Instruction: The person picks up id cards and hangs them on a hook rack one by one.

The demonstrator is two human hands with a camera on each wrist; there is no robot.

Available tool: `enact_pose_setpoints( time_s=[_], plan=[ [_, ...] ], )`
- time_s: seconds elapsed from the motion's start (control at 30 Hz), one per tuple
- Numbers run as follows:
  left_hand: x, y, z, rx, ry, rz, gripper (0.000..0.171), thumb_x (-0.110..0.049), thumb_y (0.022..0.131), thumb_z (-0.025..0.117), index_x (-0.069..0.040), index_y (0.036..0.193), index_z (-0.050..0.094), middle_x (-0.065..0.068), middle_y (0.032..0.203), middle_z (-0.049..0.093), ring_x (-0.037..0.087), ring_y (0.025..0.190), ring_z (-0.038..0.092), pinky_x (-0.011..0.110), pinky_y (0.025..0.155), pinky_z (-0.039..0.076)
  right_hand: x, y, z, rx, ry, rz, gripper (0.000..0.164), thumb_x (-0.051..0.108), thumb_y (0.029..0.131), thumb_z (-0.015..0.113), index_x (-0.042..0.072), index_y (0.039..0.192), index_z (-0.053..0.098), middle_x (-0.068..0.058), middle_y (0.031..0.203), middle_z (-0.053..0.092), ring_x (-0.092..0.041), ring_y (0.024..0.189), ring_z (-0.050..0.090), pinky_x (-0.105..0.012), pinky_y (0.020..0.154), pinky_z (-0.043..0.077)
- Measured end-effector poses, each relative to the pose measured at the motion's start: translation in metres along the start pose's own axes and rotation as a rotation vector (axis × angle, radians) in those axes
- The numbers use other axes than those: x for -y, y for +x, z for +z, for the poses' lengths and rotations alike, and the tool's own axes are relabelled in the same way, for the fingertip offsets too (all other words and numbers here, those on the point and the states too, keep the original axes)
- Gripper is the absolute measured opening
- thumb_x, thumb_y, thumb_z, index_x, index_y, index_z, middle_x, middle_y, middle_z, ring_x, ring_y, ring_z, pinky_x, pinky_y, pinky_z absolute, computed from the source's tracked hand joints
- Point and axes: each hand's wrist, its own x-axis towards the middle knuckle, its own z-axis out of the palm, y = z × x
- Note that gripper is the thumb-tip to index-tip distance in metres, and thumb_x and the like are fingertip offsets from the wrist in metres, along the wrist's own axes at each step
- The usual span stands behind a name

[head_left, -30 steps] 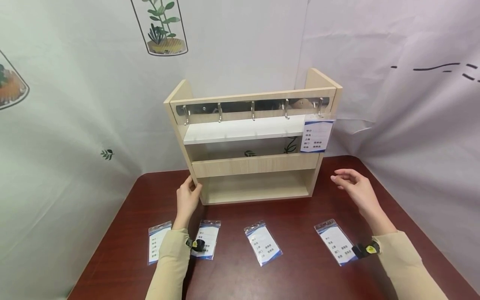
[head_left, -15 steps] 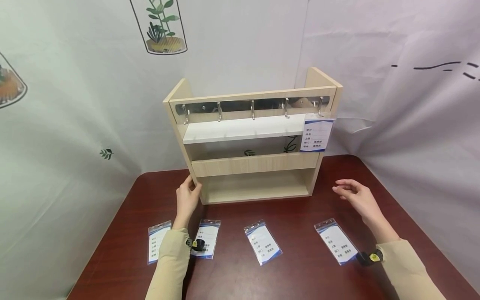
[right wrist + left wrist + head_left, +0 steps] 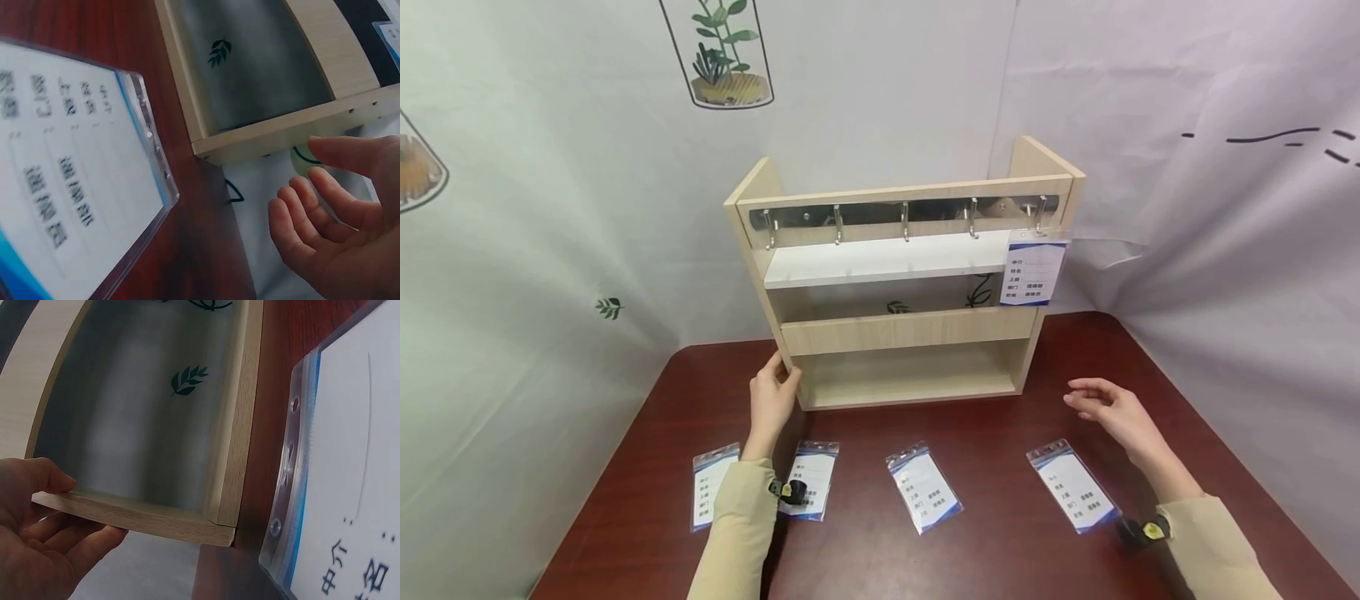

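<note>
A light wooden shelf rack (image 3: 902,332) stands on the table, with a row of metal hooks along its top rail. My left hand (image 3: 772,398) grips its left side panel low down; in the left wrist view the thumb lies on the inside and the fingers (image 3: 94,550) wrap the outside. One clear badge holder (image 3: 1033,271) with a white and blue card hangs from the rightmost hook. To the right of the rack my right hand (image 3: 1112,412) is held above the table with loosely bent fingers and nothing in them. The nearest badge holder (image 3: 1073,487) lies just below it.
More badge holders lie flat on the dark red table (image 3: 992,558): one at the middle (image 3: 925,490), one partly under the left wrist (image 3: 816,475), and one at the far left (image 3: 706,492). A pale printed cloth (image 3: 887,92) hangs behind and at both sides.
My right hand has moved down toward me, away from the rack's right side. The left hand keeps its grip, and the badge holders lie as before.
</note>
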Motion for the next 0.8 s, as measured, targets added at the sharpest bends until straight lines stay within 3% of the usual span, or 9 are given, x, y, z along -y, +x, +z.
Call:
enact_pose_setpoints(
  time_s=[0.4,0.63,0.8],
  plan=[
    [0.001,0.000,0.001,0.001,0.006,0.003,0.027,-0.001,0.090,0.062,0.002,0.117,0.067,0.025,0.109,0.071,0.034,0.094,0.071,0.050,0.079,0.055,-0.013,-0.006,0.002,0.084,-0.062,0.047,0.053,0.018,0.095,0.070,-0.013,0.134,0.052,-0.022,0.115,0.066,-0.012,0.092,0.069,-0.020,0.079,0.053],
    [0.002,0.000,0.001,-0.007,0.017,0.015,0.027,-0.001,0.090,0.062,0.001,0.116,0.067,0.025,0.107,0.072,0.032,0.093,0.071,0.048,0.077,0.055,-0.017,-0.009,0.001,0.111,-0.174,0.052,0.054,0.024,0.093,0.073,-0.009,0.131,0.057,-0.018,0.114,0.071,-0.003,0.090,0.066,-0.018,0.077,0.049],
    [0.000,-0.001,0.000,-0.007,0.010,0.012,0.026,-0.001,0.090,0.063,0.001,0.115,0.068,0.024,0.107,0.072,0.031,0.091,0.071,0.047,0.076,0.055,-0.019,-0.011,0.000,0.169,-0.154,0.057,0.053,0.020,0.093,0.072,-0.012,0.131,0.055,-0.018,0.109,0.073,-0.003,0.091,0.067,-0.018,0.078,0.049]
  ],
)
